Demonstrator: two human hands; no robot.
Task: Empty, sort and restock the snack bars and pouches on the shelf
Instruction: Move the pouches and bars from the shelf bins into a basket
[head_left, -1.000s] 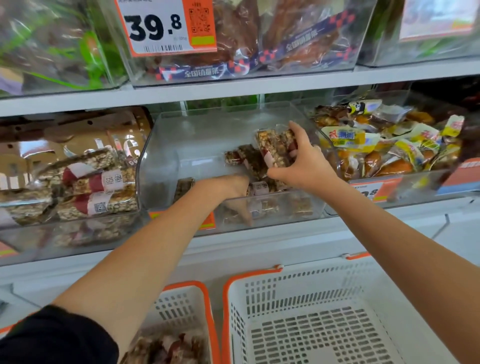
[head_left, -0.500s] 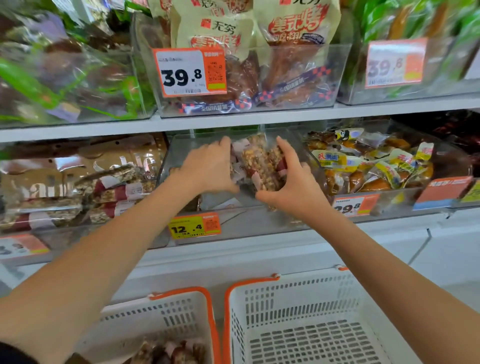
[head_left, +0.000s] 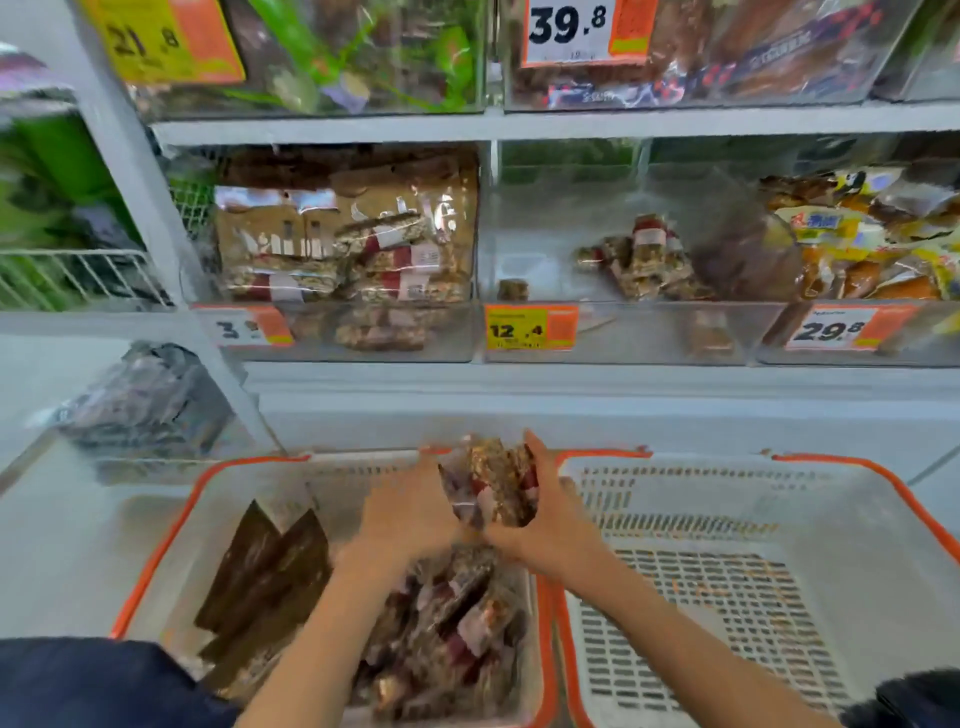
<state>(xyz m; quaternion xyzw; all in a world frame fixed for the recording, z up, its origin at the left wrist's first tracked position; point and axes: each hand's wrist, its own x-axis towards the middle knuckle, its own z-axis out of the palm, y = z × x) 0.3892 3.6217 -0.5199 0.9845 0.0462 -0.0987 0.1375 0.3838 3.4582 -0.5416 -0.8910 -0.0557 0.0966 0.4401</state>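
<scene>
Two baskets: side by side below the shelf, rims touching at the middle; left basket (head_left: 171, 525) holds a heap of bars, right basket (head_left: 857, 525) shows only bare slotted floor.
Shelf bin, middle: clear bin (head_left: 524, 249) at 12 o'clock from the hands, well apart from them, tagged 12.4 (head_left: 530, 327); a small cluster of remaining bars (head_left: 644, 265) lies toward its right rear.
Heap in left basket: wrapped snack bars (head_left: 447, 639) at 6 o'clock from the hands, piled against the basket's right wall; dark flat pouches (head_left: 265, 566) lean at 8 o'clock.
Held bundle: handful of bars (head_left: 493, 483) upright between both hands, long axes running roughly 12 to 6, directly above the heap and just inside the left basket's right rim.
Left hand (head_left: 410, 514): fingers curled against the bundle's left side; blurred, grip detail unclear.
Right hand (head_left: 545, 514): fingers wrapped round the bundle's right side, thumb up at 12 o'clock; it reaches over the shared rim.
Drop path, judged: straight down toward 6 o'clock; both hands equally near.
Edges: orange rim at 3 o'clock lies just beside the bundle; bars could spill into the right basket.
Open room: left basket's floor at 9 o'clock.
</scene>
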